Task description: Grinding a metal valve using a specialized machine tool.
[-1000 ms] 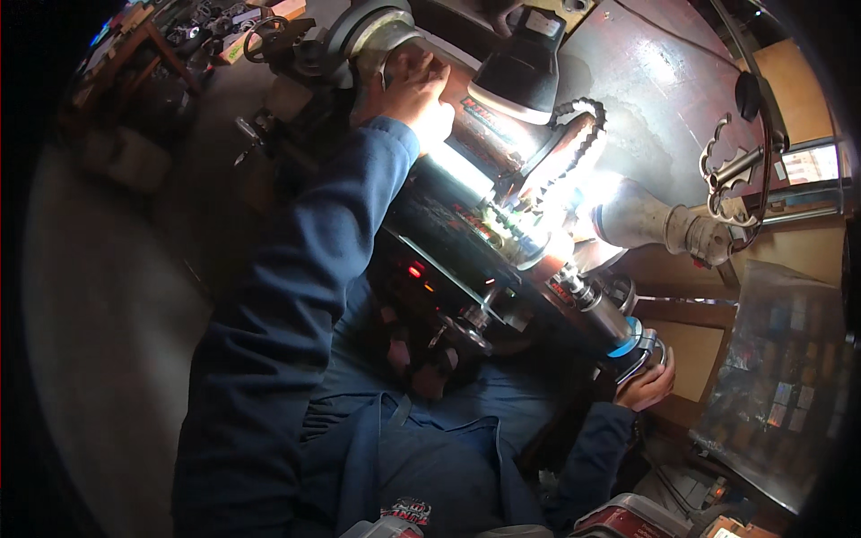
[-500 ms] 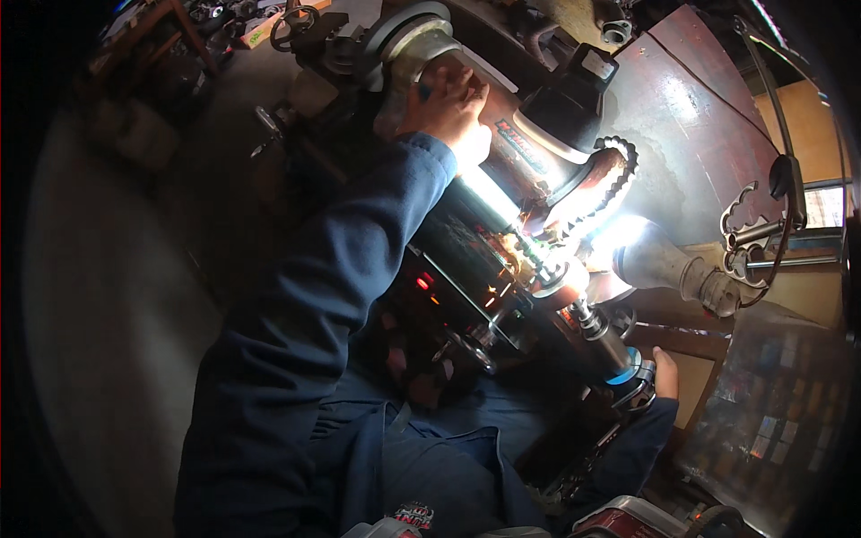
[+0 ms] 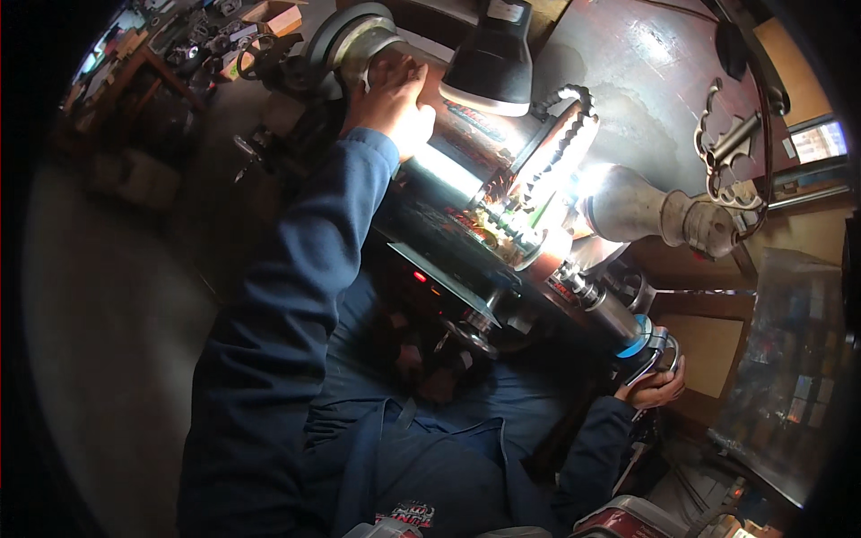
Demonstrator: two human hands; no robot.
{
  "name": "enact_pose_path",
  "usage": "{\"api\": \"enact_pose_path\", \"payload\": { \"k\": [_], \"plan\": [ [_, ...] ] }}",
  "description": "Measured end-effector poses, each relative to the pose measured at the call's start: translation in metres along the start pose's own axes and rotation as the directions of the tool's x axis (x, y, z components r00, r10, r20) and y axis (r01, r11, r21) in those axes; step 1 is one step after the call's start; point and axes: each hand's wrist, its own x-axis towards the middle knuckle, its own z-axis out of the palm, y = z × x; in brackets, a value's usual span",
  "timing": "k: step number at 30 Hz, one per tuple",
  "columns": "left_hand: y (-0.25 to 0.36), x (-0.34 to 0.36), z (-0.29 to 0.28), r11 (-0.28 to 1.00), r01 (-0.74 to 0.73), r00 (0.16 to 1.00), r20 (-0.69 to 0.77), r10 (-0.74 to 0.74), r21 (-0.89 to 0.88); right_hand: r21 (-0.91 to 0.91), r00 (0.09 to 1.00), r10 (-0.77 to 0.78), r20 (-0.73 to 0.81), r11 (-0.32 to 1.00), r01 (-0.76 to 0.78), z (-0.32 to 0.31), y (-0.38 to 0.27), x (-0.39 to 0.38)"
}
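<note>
My left hand (image 3: 392, 100) lies with fingers spread over the reddish-brown cylindrical housing (image 3: 484, 125) of a bench machine that looks like a grinder. Below the housing, small sparks show beside a brightly lit shaft-like part (image 3: 511, 235). A metal spindle (image 3: 608, 316) runs from there toward the lower right and ends at a blue ring (image 3: 635, 339). Past that ring, my right hand (image 3: 656, 389) is curled round a looped metal handle (image 3: 671, 351); part of its grip is hidden. A black segmented hose (image 3: 576, 97) arches above the lit part.
A black lamp-like hood (image 3: 491, 63) stands over the housing, and a grey cone-shaped lamp (image 3: 628, 204) shines from the right. Under the machine sits a handwheel (image 3: 471, 337). Clear plastic sheeting (image 3: 780, 377) hangs at the right. Cluttered metal parts (image 3: 193, 54) fill the upper left.
The whole view has shifted, placing the machine further left. My right hand has moved from behind the handle to its underside, fingers now showing. My left hand stays on the housing.
</note>
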Motion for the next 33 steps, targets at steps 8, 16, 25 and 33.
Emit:
{"api": "enact_pose_path", "payload": {
  "k": [8, 16, 25, 33],
  "plan": [
    [0.005, 0.0, -0.016, 0.999, 0.037, 0.998, 0.06, -0.037, -0.001, -0.086, 0.881, -0.158, -0.446, 0.987, 0.134, 0.033, 0.022, -0.034],
    [-0.005, 0.003, -0.009, 0.999, -0.006, 0.998, 0.059, 0.004, 0.039, -0.083, 0.831, -0.199, -0.519, 0.98, 0.182, 0.051, 0.018, -0.047],
    [-0.002, 0.006, -0.018, 1.0, -0.007, 0.992, 0.124, 0.009, -0.019, -0.065, 0.695, -0.2, -0.691, 0.974, 0.215, 0.086, -0.006, -0.044],
    [0.005, 0.005, -0.021, 0.999, 0.033, 0.991, 0.132, -0.033, 0.005, 0.005, 0.997, 0.03, 0.071, 1.0, -0.031, -0.014, 0.005, -0.017]
  ]
}}
